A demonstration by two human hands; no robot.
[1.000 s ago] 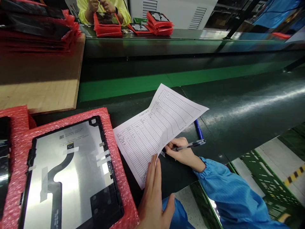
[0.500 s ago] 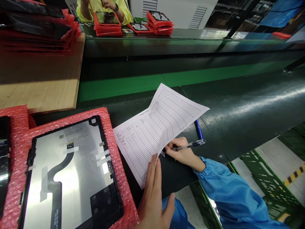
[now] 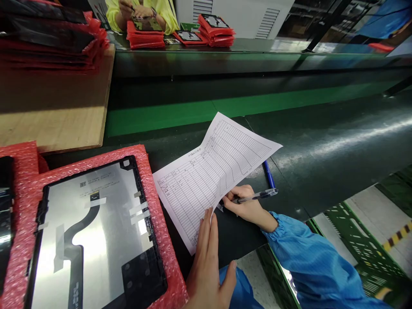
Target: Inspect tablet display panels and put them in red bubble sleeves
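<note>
A printed form [image 3: 193, 184] with ruled rows lies on the dark bench, its right half bent up off the surface. My left hand [image 3: 207, 262] rests with extended fingers on the paper's lower edge, thumb spread away. In my right hand [image 3: 246, 208] is a clear-barrelled pen [image 3: 257, 195], gripped beside the raised edge of the sheet; its tip is hidden behind the fingers and paper. A blue pen [image 3: 269, 175] lies on the bench just beyond that hand. To the left, a tablet screen assembly [image 3: 106, 231] with taped ribbon cable sits on red bubble wrap [image 3: 161, 240].
Red-wrapped stacks [image 3: 54, 43] stand on a wooden board [image 3: 80, 111] at upper left. A person in yellow sleeves [image 3: 165, 17] works across the bench beside more red-wrapped stacks [image 3: 216, 32]. Green crates [image 3: 363, 240] stand below the bench edge at right.
My hands, the form and the pens stay practically still. Across the bench, the other person's hands have moved lower, toward the red-wrapped stack.
</note>
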